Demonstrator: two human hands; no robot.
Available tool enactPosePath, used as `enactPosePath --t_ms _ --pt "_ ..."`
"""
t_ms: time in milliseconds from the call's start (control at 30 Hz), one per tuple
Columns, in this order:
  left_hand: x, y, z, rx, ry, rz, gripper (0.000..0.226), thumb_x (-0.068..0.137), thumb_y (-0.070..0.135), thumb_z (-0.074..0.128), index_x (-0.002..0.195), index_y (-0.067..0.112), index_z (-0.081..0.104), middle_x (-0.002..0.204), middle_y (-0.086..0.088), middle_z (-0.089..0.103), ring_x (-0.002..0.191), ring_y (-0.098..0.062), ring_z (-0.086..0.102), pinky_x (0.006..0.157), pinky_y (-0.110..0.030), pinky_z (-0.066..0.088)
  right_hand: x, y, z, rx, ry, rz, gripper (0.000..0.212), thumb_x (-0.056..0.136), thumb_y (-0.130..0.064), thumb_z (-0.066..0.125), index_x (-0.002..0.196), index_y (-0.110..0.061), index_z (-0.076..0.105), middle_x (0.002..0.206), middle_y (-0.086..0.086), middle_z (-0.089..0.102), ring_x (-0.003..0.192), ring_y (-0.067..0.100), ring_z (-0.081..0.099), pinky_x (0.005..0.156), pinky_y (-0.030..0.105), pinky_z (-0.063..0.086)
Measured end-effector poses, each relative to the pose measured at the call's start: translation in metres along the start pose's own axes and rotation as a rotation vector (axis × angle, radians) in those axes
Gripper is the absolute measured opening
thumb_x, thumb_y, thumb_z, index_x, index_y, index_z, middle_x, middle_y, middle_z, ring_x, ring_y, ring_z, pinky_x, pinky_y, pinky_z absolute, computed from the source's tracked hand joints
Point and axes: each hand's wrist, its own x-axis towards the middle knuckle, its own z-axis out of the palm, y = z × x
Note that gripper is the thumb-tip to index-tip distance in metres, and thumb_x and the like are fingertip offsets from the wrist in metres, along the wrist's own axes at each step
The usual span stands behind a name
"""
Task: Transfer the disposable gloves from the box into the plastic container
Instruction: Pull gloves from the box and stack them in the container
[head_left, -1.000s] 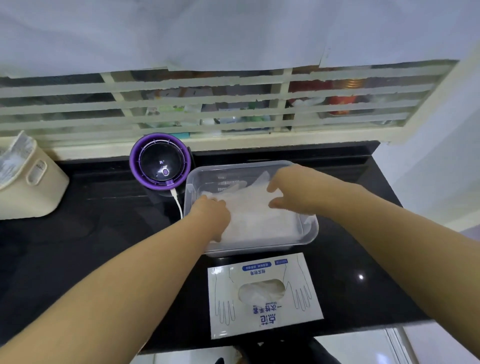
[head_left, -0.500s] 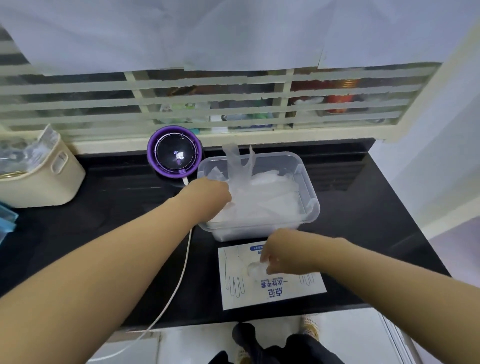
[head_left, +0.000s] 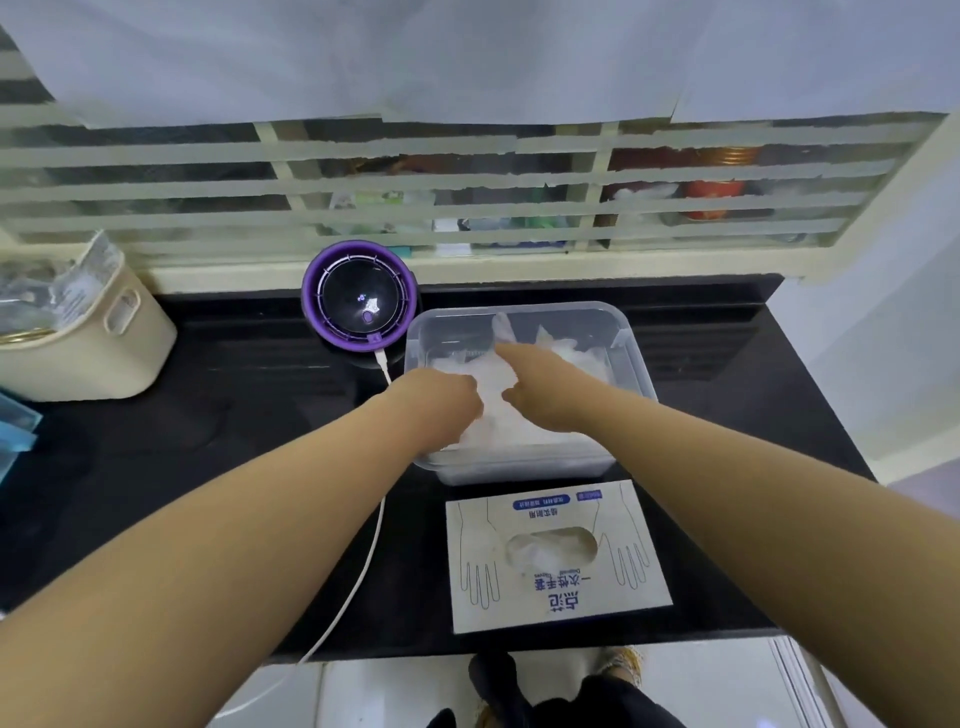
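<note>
1. Your right hand (head_left: 540, 389) has left the flat white cardboard glove box (head_left: 558, 587), where it was half a second ago, and is now over the clear rectangular plastic container (head_left: 519, 467). Your left hand (head_left: 441, 410) has stayed at the container's near left corner.
2. The thin translucent disposable gloves (head_left: 576, 358) lie in a loose heap inside the container, with one standing up near the far wall. More show through the oval opening of the box, which lies flat on the black tabletop (head_left: 208, 441) just in front of the container.
3. Your right fingers (head_left: 506, 356) stretch forward over the heap with the thumb apart. They look laid on the film rather than clamped on it. Your left fingers curl down into the heap, and I cannot tell whether they grip any gloves or only press them.
4. Expect the gloves to be almost weightless, limp and slippery. They will probably cling to each other and spring back up once let go. So pinch the tuft that shows in the box opening, draw it out slowly so it does not drag a whole wad, and flatten each glove in the container.
5. Mind the white cable (head_left: 363, 561), which runs from the round purple-rimmed device (head_left: 360, 299) past your left forearm.
</note>
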Motion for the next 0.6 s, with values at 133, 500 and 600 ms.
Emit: enactPosePath --t_ms 133,500,600 --pt "0.013 -0.004 0.01 0.011 -0.047 0.01 0.033 0.096 0.024 0.047 0.126 0.016 0.057 0.121 -0.006 0.056 0.1 -0.025 0.06 0.073 -0.032 0.045 0.012 0.027 0.007 -0.147 -0.146 0.116 0.077 0.091 -0.028 0.062 0.15 -0.007 0.017 0.156 0.011 0.019 0.138 0.029 0.03 0.111 0.036 0.027" --pt "0.039 0.005 0.015 0.078 -0.185 -0.089 0.059 0.09 0.068 0.036 0.12 0.023 0.06 0.117 -0.002 0.057 0.107 -0.023 0.053 0.104 -0.044 0.023 0.023 0.052 0.028 -0.598 -0.351 0.183 0.079 0.096 -0.043 0.047 0.149 0.0 0.007 0.157 0.019 0.008 0.141 0.033 0.02 0.109 0.045 0.028" --pt "0.036 0.001 0.007 0.123 -0.2 -0.089 0.068 0.088 0.073 0.036 0.127 0.022 0.056 0.13 -0.007 0.051 0.119 -0.026 0.048 0.11 -0.047 0.017 0.023 0.051 0.027 -0.632 -0.34 0.161 0.067 0.099 -0.038 0.041 0.148 -0.001 0.014 0.157 0.017 0.011 0.14 0.029 0.024 0.111 0.043 0.024"
